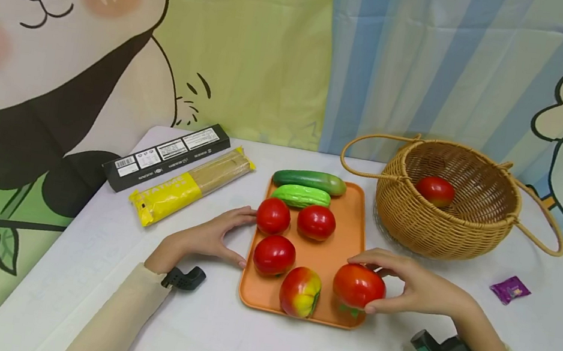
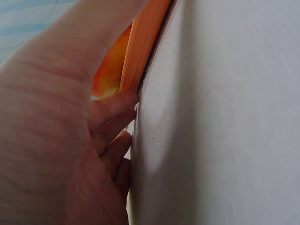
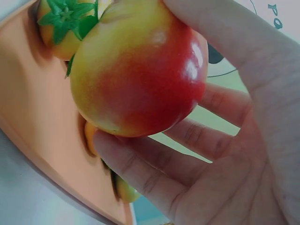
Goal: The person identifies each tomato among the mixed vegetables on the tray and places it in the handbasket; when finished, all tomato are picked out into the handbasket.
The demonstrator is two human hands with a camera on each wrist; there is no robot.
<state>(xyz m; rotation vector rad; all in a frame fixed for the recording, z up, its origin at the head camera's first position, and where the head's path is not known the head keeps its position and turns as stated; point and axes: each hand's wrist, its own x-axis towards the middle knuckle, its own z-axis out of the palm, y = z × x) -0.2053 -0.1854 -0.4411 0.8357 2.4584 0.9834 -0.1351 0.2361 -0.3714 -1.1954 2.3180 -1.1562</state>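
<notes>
With thumb and fingers, my right hand (image 1: 415, 283) grips a red tomato (image 1: 359, 286) over the near right corner of the orange tray (image 1: 347, 209). Its yellow-red side and the curled fingers show in the right wrist view. At the tray's left edge rests my left hand (image 1: 212, 235), fingers spread and fingertips right at the rim; the left wrist view shows them low by the tabletop. Several other tomatoes (image 1: 275, 255) lie on the tray, one turned to show its yellow, green-topped end (image 1: 300, 292). Behind them lie a dark green cucumber (image 1: 308, 180) and a lighter, ridged one (image 1: 302, 197).
A round wicker basket (image 1: 431, 234) with side handles stands behind my right hand, one tomato (image 1: 435, 190) inside. A small purple packet (image 1: 510, 290) lies at the right. Back left are a long black box (image 1: 166, 156) and a yellow pack of noodles (image 1: 192, 186).
</notes>
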